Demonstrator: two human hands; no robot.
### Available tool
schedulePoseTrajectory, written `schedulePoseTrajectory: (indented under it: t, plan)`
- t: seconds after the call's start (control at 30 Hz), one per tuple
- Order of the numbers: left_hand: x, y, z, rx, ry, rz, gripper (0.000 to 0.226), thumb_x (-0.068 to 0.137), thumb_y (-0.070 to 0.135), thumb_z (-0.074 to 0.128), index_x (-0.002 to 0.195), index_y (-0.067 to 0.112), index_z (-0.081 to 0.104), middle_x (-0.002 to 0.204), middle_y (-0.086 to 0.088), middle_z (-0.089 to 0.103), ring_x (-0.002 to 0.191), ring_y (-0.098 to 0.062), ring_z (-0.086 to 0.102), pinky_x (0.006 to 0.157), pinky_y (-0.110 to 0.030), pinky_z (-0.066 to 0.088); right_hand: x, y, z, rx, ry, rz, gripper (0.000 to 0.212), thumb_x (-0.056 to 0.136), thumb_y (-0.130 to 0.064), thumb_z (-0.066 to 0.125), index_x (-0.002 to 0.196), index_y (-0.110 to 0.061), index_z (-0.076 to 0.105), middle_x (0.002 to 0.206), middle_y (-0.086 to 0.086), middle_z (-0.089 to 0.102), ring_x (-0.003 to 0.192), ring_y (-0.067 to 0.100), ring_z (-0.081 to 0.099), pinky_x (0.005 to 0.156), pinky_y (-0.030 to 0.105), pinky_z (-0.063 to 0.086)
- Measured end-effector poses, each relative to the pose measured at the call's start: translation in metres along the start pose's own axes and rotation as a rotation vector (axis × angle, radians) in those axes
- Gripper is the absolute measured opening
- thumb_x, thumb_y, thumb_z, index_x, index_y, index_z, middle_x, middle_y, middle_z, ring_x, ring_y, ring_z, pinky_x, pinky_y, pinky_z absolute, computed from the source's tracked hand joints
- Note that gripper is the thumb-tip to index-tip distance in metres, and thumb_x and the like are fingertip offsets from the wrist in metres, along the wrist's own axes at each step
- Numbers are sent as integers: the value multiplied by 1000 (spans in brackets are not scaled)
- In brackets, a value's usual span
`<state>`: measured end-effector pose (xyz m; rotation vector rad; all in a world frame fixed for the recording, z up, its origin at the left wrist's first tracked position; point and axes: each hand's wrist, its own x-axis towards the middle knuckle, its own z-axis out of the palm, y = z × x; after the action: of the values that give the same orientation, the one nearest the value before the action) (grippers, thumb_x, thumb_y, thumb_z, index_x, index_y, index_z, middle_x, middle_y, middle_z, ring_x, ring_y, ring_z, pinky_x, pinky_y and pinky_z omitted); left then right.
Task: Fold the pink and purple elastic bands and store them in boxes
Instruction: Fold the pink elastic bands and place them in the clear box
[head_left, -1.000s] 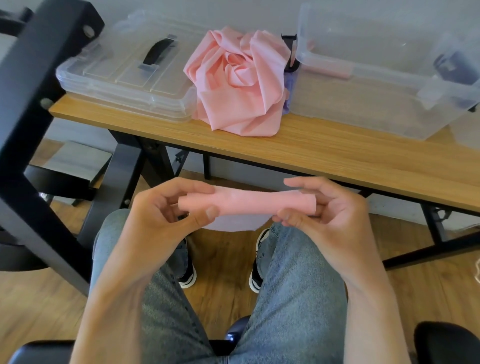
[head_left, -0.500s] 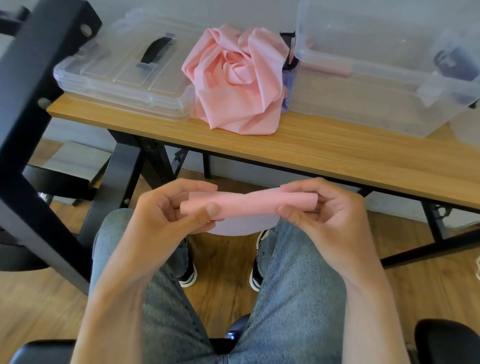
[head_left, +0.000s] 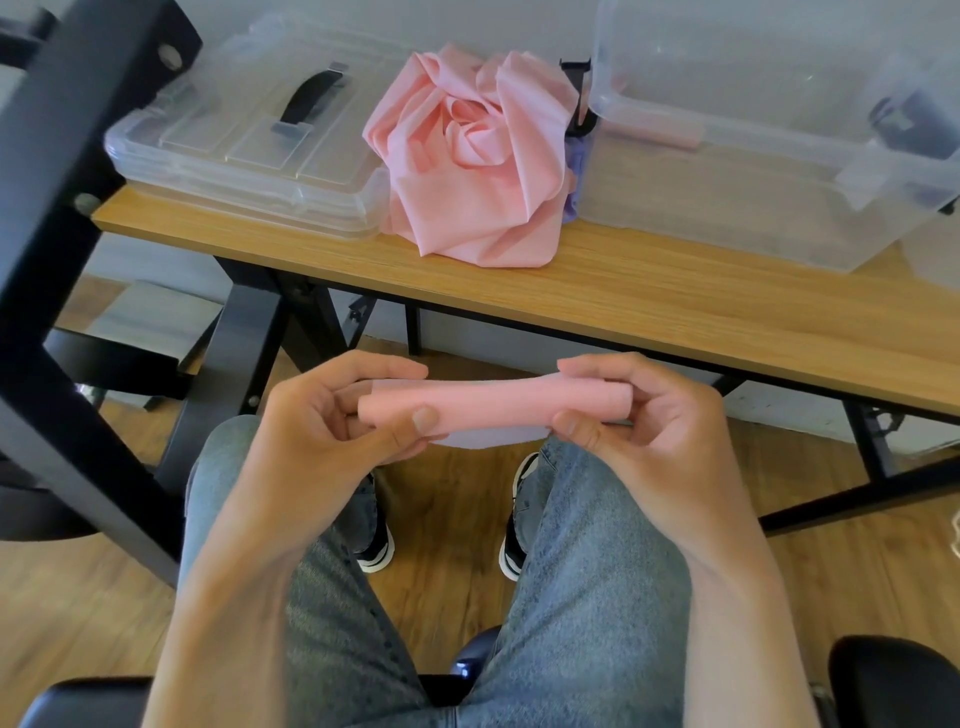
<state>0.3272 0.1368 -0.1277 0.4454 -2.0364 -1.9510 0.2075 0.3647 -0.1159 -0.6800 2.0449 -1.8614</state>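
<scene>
A pink elastic band (head_left: 493, 402), rolled into a narrow strip, is stretched level above my lap. My left hand (head_left: 332, 415) pinches its left end between thumb and fingers. My right hand (head_left: 634, 410) pinches its right end the same way. A loose flap of the band hangs under the middle. On the wooden table (head_left: 675, 312) lies a crumpled heap of pink bands (head_left: 472, 161), with a bit of purple band (head_left: 574, 171) showing behind its right side. An open clear box (head_left: 753, 197) at the right holds a rolled pink band (head_left: 654, 132).
A closed clear box with a black handle (head_left: 249, 140) sits at the table's left end. A black frame (head_left: 57, 208) rises at the left. My legs in jeans and the black chair seat fill the foreground over a wood floor.
The rolled band has been turned a little between the fingertips and the flap beneath has shortened. Both hands stay in about the same place.
</scene>
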Motion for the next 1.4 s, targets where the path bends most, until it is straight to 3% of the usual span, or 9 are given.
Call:
schedulePoseTrajectory:
  t: [0.13,0.3,0.47,0.63,0.9,1.03,1.23,1.33,1.4]
  plan:
    - [-1,1,-1,76,9,44,38,77,5,79,112,19,72,100,11,75,79,-9,71,64,-16,57,1,-1,1,8,-28,26,33,82,-19,77,114,-18,72,108,1,79,84,26,79,75,31,64]
    - [0,0,-1,65,8,9,34,79,18,77,112,22,73,106,3,76,82,-26,73,72,-40,65,0,1,1,-61,-1,-17,32,81,-13,82,109,-26,74,107,-2,78,97,21,75,77,28,62]
    - [-1,1,-2,72,23,70,37,75,9,80,110,19,73,104,5,75,81,-14,72,64,-19,59,1,1,2,8,-61,56,40,82,-20,78,120,-19,68,103,3,80,84,27,79,74,36,65]
    - [0,-2,-1,70,-15,26,39,80,14,78,117,23,71,110,5,75,91,-21,75,72,-34,65,1,5,1,-31,0,13,30,81,-15,83,109,-23,75,105,4,77,90,26,76,77,37,64]
    - [0,1,-2,66,21,70,39,75,13,80,112,22,72,104,6,76,85,-11,72,66,-18,58,0,5,2,-89,-34,32,32,84,-23,80,114,-23,72,107,-5,79,90,25,78,80,53,63]
    - [1,-3,-2,36,30,23,36,76,20,78,112,25,73,105,3,76,94,-22,74,72,-32,65,1,7,3,-89,-15,6,34,81,-15,85,111,-25,74,107,-4,79,99,23,75,82,46,64]
    - [1,-1,-4,61,61,74,39,75,11,81,110,23,73,106,6,75,85,-14,72,64,-20,59,2,9,4,-101,-70,41,38,84,-16,82,119,-22,69,105,-3,80,75,21,75,68,33,62]
    - [2,-4,-3,16,16,5,37,77,18,78,114,24,73,108,3,75,96,-26,73,72,-35,65,2,10,4,-99,-43,7,37,82,-13,84,114,-24,71,106,-4,79,87,22,76,75,36,63]
    - [2,-6,-2,-31,0,-10,35,77,16,76,112,21,73,107,5,75,101,-25,74,71,-30,65,2,11,3,-96,-32,-7,38,80,-13,85,114,-25,72,108,-4,79,98,22,76,78,36,63]
